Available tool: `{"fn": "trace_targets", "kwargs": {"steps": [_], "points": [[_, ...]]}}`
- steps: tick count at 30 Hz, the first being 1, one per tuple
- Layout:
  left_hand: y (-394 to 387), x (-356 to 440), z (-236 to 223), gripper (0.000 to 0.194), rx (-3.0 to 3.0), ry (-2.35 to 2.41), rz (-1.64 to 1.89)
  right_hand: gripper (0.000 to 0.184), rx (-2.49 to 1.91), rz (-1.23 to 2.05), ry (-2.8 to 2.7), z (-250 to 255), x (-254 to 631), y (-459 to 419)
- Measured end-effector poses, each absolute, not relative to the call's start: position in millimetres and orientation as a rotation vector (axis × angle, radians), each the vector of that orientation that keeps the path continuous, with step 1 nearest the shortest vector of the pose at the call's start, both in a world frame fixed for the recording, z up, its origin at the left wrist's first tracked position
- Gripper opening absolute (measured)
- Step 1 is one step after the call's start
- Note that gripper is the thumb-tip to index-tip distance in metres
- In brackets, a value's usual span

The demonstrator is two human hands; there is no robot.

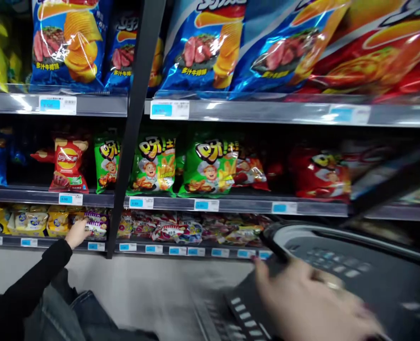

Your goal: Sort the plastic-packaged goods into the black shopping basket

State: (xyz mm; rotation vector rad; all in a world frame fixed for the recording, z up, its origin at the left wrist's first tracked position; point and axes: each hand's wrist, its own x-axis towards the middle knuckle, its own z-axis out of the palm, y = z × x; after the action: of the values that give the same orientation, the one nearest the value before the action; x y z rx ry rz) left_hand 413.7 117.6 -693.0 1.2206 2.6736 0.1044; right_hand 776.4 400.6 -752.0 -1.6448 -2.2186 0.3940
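My left hand (77,233) reaches down to the bottom shelf. Its fingers are closed at the left end of a purple-and-white snack pack (96,227), which still lies among the other packs. At the lower right, my right hand (312,298) is smeared by motion, with a ring on one finger. Its fingers look curled at the near side of a dark grey shopping basket (248,308) with slots in its wall. The exact grip there is blurred.
Large blue chip bags (202,52) fill the upper shelf. Green snack bags (211,166) and a red Lay's bag (68,163) stand on the middle shelf. A black upright post (131,118) divides the shelving. Grey floor (142,284) lies below.
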Motion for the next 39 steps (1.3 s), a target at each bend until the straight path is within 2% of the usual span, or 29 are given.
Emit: {"fn": "trace_targets", "kwargs": {"steps": [1,5,7,9,13,15,18,21,23,26,28,30,32,34,37,39], "points": [[117,413,-698,0.024,1.218,2.680,0.161,0.047,-1.534,0.515,-2.254,-739,754,388],[115,418,-701,0.015,1.209,2.726,0.457,0.027,-0.566,1.465,-2.273,-717,667,320],[116,428,-690,0.017,1.210,2.734,0.641,0.020,-0.330,1.713,-2.222,-723,641,287],[116,444,-672,0.020,1.191,2.735,0.791,0.018,-0.318,1.807,-2.146,-734,631,262],[111,491,-630,0.024,1.028,2.752,1.008,0.048,-0.342,2.145,-1.736,-745,645,240],[111,515,-618,0.026,0.676,2.591,1.335,0.065,-0.156,2.461,-1.496,-740,655,235],[115,541,-613,0.033,0.451,2.381,1.471,0.064,0.084,2.750,-1.237,-726,664,229],[121,553,-623,0.029,0.415,2.361,1.509,0.046,0.008,2.686,-1.305,-718,668,223],[121,560,-636,0.027,0.459,2.470,1.569,0.035,-0.240,2.431,-1.553,-719,670,220],[118,578,-659,0.046,0.657,2.479,1.456,0.027,-0.572,1.611,-1.990,-726,675,210],[115,592,-674,0.056,0.621,2.114,1.401,0.023,-0.535,1.060,-2.161,-729,679,201],[113,600,-685,0.056,0.340,1.743,1.500,0.028,-0.401,0.780,-2.229,-726,682,192],[112,596,-688,0.043,0.003,1.571,1.638,0.030,-0.253,0.809,-2.229,-718,685,190],[109,579,-683,0.029,-0.203,1.511,1.708,0.027,-0.131,1.045,-2.138,-710,682,199],[98,542,-661,0.025,-0.217,1.478,1.744,0.019,-0.231,1.353,-1.899,-706,659,230],[86,520,-643,0.022,-0.178,1.549,1.803,0.016,-0.364,1.417,-1.938,-710,627,248]]}}
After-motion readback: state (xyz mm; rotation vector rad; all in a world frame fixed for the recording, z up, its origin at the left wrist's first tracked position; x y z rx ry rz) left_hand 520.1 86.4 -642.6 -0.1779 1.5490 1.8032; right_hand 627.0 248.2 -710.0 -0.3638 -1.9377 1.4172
